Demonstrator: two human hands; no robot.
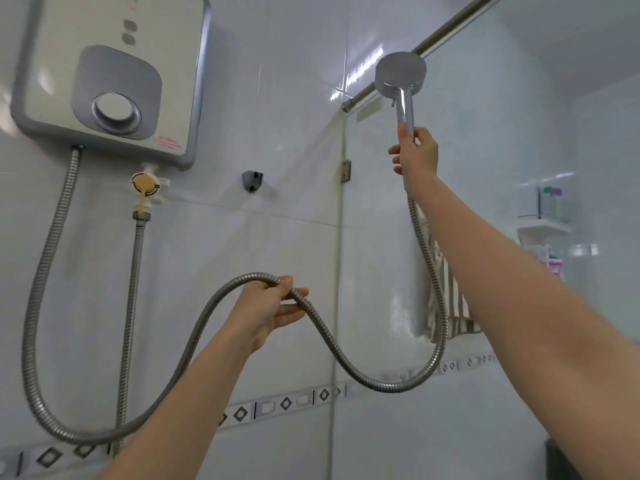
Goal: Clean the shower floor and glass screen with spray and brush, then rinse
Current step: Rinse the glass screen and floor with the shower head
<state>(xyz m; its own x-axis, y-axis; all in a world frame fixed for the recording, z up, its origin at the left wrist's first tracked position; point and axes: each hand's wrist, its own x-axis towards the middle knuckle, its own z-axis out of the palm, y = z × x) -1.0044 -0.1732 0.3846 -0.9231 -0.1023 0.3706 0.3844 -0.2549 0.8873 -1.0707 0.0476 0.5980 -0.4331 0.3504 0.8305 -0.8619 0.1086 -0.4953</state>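
Tiled wall [277,133], heater's [114,29] red label [168,143] unreadable; hands [266,306] [415,154] hold hose [194,344], showerhead [400,72].

Heater [114,77] at 10 o'clock – white w/ grey panel & trim. Valve [143,185] beige. Hose [332,344] silver, ribbed; shower head [400,72] chrome. Wall tiles [277,133] white – border strip [287,403] at 6 o'clock w/ black diamonds. Towel [450,299] at 4 o'clock, brown-white stripes.
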